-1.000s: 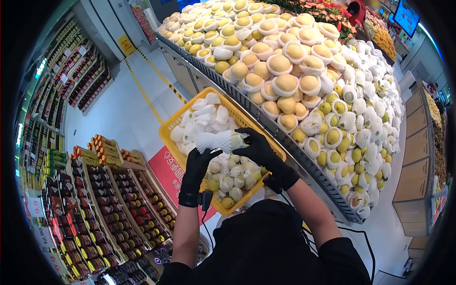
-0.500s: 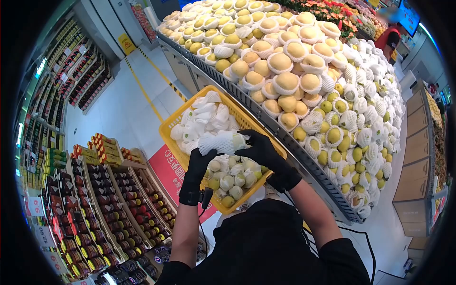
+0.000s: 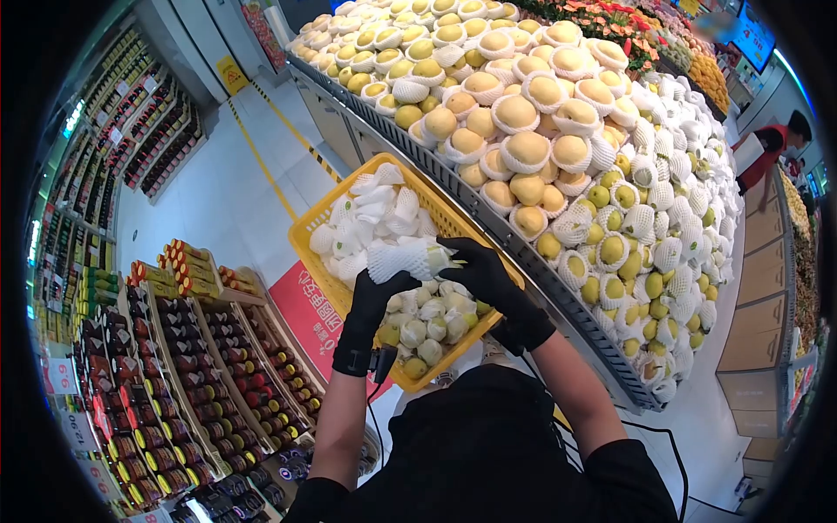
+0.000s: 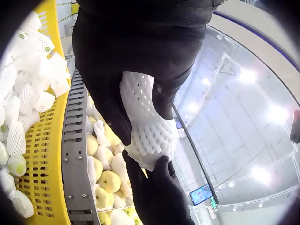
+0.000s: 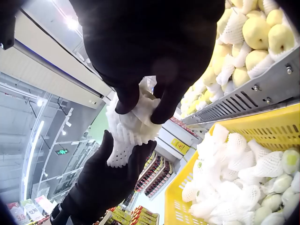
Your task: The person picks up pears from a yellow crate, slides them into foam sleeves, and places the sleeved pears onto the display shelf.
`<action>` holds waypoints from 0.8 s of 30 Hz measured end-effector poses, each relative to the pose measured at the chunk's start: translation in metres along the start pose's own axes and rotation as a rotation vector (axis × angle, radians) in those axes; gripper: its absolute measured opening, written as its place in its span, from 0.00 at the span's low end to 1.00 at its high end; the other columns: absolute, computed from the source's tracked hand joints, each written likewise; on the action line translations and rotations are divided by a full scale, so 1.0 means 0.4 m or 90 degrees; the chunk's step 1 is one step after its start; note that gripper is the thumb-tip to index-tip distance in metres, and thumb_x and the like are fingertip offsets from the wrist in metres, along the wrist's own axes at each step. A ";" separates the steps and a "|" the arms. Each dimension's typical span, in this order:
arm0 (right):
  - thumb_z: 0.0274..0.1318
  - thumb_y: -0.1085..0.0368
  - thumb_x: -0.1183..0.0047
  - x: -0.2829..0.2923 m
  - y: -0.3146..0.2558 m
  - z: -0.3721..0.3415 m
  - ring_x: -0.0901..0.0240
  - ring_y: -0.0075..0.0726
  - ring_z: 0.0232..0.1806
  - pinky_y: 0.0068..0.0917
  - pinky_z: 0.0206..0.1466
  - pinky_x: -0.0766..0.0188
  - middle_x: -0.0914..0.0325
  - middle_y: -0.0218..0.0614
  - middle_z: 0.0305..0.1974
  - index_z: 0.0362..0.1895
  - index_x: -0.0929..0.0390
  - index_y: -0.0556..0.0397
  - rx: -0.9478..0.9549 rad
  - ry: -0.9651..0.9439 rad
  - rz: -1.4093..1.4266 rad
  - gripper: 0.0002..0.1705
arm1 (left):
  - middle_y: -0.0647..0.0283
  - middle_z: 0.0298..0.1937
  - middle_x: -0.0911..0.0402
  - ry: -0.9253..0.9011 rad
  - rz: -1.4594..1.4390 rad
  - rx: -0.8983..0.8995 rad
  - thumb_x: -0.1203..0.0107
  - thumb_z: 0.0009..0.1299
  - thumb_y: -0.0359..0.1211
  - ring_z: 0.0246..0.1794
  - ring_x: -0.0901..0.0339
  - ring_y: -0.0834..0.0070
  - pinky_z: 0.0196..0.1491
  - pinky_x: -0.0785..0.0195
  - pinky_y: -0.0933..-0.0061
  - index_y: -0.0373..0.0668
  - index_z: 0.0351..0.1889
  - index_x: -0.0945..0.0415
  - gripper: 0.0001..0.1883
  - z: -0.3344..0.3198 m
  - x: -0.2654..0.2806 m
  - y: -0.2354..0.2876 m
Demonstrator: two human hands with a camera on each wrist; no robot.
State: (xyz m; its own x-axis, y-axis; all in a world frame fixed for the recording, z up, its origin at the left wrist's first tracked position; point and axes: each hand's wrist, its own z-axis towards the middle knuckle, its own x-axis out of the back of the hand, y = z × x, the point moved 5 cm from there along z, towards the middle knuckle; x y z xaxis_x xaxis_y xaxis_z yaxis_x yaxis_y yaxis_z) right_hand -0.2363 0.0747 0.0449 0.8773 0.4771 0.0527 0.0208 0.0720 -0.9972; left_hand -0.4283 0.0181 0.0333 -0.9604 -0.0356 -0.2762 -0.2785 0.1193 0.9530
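Observation:
A pear in a white foam net sleeve (image 3: 397,261) is held over a yellow basket, between two black-gloved hands. My left hand (image 3: 379,298) grips the sleeve's narrower end, fingers and thumb on either side of the mesh (image 4: 140,96). At the other end, my right hand (image 3: 481,275) pinches the pear's crinkled clear wrapping (image 5: 146,108) where it shows at the sleeve's opening. Most of the pear is hidden by mesh and gloves. Below, the basket (image 3: 301,237) holds white foam sleeves (image 3: 375,209) at its far end and film-wrapped pears (image 3: 433,327) nearer me.
A long display stand (image 3: 471,205) heaped with pears (image 3: 523,157), many in foam nets, runs along the basket's right side. Shelves of jars (image 3: 192,366) stand to the left, beside a red floor mat (image 3: 305,314). A person in a red vest (image 3: 767,144) is at far right.
Both hands keep hold of the sleeved pear in nearly the same place. My left fingers have slid slightly right along the sleeve. The person in red has moved right in the background.

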 end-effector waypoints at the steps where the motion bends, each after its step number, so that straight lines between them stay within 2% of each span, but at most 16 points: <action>1: 0.46 0.70 0.35 0.001 0.004 -0.002 0.28 0.32 0.51 0.29 0.54 0.28 0.26 0.37 0.52 0.56 0.27 0.54 -0.016 -0.003 0.019 0.30 | 0.60 0.43 0.21 0.002 -0.009 0.011 0.42 0.62 0.25 0.42 0.22 0.72 0.46 0.26 0.71 0.34 0.48 0.27 0.16 -0.001 0.000 -0.002; 3: 0.46 0.70 0.35 0.003 0.023 -0.005 0.28 0.32 0.51 0.29 0.54 0.28 0.26 0.37 0.52 0.56 0.27 0.54 -0.014 0.006 0.014 0.30 | 0.62 0.44 0.21 0.005 -0.028 0.034 0.41 0.62 0.25 0.43 0.23 0.74 0.48 0.28 0.72 0.34 0.48 0.27 0.16 -0.002 -0.001 -0.013; 6: 0.45 0.70 0.35 0.007 0.040 -0.021 0.27 0.32 0.49 0.29 0.53 0.28 0.26 0.37 0.52 0.56 0.27 0.52 -0.018 0.024 -0.039 0.30 | 0.63 0.44 0.21 0.038 0.077 0.005 0.40 0.62 0.27 0.45 0.24 0.75 0.50 0.30 0.73 0.35 0.49 0.27 0.17 0.007 0.012 -0.046; 11: 0.44 0.68 0.33 0.032 0.048 -0.042 0.27 0.31 0.48 0.28 0.54 0.29 0.25 0.36 0.52 0.56 0.26 0.49 -0.032 0.048 -0.057 0.31 | 0.63 0.45 0.21 0.027 0.044 0.022 0.39 0.62 0.29 0.45 0.24 0.76 0.51 0.31 0.73 0.35 0.50 0.27 0.18 0.020 -0.010 -0.080; 14: 0.45 0.71 0.35 0.072 0.041 -0.052 0.27 0.26 0.48 0.27 0.54 0.29 0.23 0.35 0.51 0.56 0.27 0.54 -0.043 0.047 -0.051 0.30 | 0.63 0.45 0.21 0.018 0.009 0.026 0.40 0.63 0.29 0.44 0.24 0.76 0.50 0.30 0.74 0.35 0.50 0.27 0.18 0.032 -0.055 -0.077; 18: 0.46 0.70 0.35 0.145 0.023 -0.062 0.27 0.27 0.48 0.27 0.53 0.28 0.24 0.36 0.50 0.56 0.26 0.54 -0.043 0.045 -0.052 0.29 | 0.62 0.45 0.21 0.012 0.072 0.021 0.41 0.63 0.28 0.43 0.24 0.76 0.48 0.29 0.74 0.34 0.50 0.26 0.17 0.061 -0.117 -0.079; 19: 0.44 0.70 0.34 0.161 0.004 -0.071 0.27 0.29 0.48 0.28 0.53 0.29 0.24 0.37 0.52 0.56 0.26 0.52 -0.065 0.049 -0.055 0.31 | 0.62 0.45 0.21 0.013 0.052 0.023 0.41 0.63 0.28 0.43 0.24 0.75 0.48 0.29 0.74 0.34 0.49 0.26 0.17 0.064 -0.139 -0.078; 22: 0.44 0.69 0.33 0.216 0.022 -0.079 0.27 0.29 0.46 0.28 0.52 0.28 0.23 0.36 0.49 0.56 0.26 0.52 -0.068 0.035 0.048 0.31 | 0.62 0.44 0.21 0.018 0.017 0.020 0.41 0.63 0.28 0.43 0.24 0.75 0.47 0.29 0.73 0.33 0.49 0.26 0.16 0.080 -0.200 -0.087; 24: 0.44 0.69 0.33 0.247 0.044 -0.078 0.27 0.29 0.45 0.28 0.51 0.28 0.23 0.36 0.48 0.56 0.26 0.52 -0.056 0.027 0.033 0.30 | 0.63 0.44 0.21 0.025 0.028 0.015 0.41 0.63 0.28 0.43 0.24 0.75 0.48 0.29 0.73 0.33 0.49 0.26 0.16 0.095 -0.225 -0.098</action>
State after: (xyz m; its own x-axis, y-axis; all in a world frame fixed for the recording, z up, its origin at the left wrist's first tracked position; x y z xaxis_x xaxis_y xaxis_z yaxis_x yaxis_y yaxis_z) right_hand -0.1344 0.0957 0.0309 0.8978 0.4404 0.0002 0.0149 -0.0299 -0.9994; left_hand -0.3309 0.0543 0.0161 -0.9711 -0.0693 -0.2284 -0.2363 0.1442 0.9609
